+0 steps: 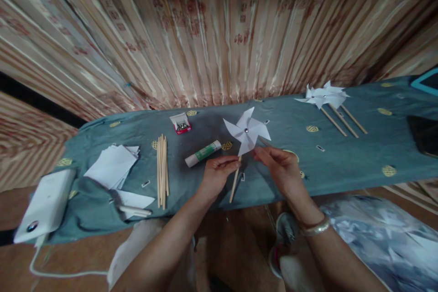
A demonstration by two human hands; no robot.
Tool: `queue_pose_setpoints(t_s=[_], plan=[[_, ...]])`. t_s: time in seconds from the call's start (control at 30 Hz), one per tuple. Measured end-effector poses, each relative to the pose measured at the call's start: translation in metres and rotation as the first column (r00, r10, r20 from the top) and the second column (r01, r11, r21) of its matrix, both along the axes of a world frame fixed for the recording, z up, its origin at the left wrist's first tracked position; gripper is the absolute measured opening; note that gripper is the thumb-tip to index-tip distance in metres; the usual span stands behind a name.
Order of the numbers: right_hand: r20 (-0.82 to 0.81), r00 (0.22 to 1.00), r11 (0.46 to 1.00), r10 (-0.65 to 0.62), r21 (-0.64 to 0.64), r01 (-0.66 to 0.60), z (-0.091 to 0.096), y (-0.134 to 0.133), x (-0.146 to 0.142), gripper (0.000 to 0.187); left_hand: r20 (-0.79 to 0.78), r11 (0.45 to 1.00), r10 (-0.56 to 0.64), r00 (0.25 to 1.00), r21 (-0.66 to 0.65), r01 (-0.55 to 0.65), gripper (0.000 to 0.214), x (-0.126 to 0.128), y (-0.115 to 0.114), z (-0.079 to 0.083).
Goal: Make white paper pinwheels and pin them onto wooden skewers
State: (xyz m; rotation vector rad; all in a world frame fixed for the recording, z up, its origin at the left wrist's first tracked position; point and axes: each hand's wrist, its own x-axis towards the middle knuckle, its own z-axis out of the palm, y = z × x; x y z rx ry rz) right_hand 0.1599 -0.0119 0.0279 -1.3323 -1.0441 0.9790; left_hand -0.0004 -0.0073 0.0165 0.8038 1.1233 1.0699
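A white paper pinwheel [251,128] with a shiny pin at its centre stands out over the table on a wooden stick [234,186]. My left hand [219,173] is closed around the stick just below the blades. At the lower right blade, the thumb and fingers of my right hand [278,164] are pinched together at the paper's edge. A glue stick [203,153] with a green label lies to the left of the pinwheel. Behind it sits an opened small red-and-white box [181,123] of metal pins.
Bundled wooden sticks [162,171], stacked white paper [112,164] and a folded sheet [135,200] lie on the left. A white device [48,203] with a cable is at the left end. Several pinwheels [325,97] lie at the back right, a dark phone [423,134] at the far right. Curtains hang behind.
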Motion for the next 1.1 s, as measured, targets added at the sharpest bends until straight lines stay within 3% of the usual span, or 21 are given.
queue_pose_setpoints(t_s=[0.17,0.37,0.5,0.73,1.1], plan=[[0.069,0.980,0.981,-0.185,0.066,0.181,0.007,0.001,0.019,0.034,-0.017,1.000,-0.007,1.000,-0.003,0.007,0.028,0.000,0.000,-0.002],[0.035,0.959,0.954,-0.280,0.121,0.274,0.004,0.008,0.032,0.020,-0.004,1.000,-0.024,1.000,-0.014,0.024,0.025,0.003,-0.002,-0.002],[0.006,0.965,0.961,-0.260,0.094,0.259,-0.002,0.013,0.032,0.026,0.003,0.999,-0.038,0.999,-0.024,0.038,0.028,0.005,-0.003,-0.003],[-0.104,0.972,0.975,-0.213,0.044,0.219,-0.001,0.013,0.024,0.019,0.010,0.998,-0.047,0.999,-0.030,0.047,0.027,0.005,-0.004,-0.004],[-0.126,0.978,0.985,-0.167,0.019,0.170,0.002,0.007,0.017,0.017,-0.011,1.000,-0.023,1.000,-0.017,0.023,0.027,0.003,-0.002,-0.004]])
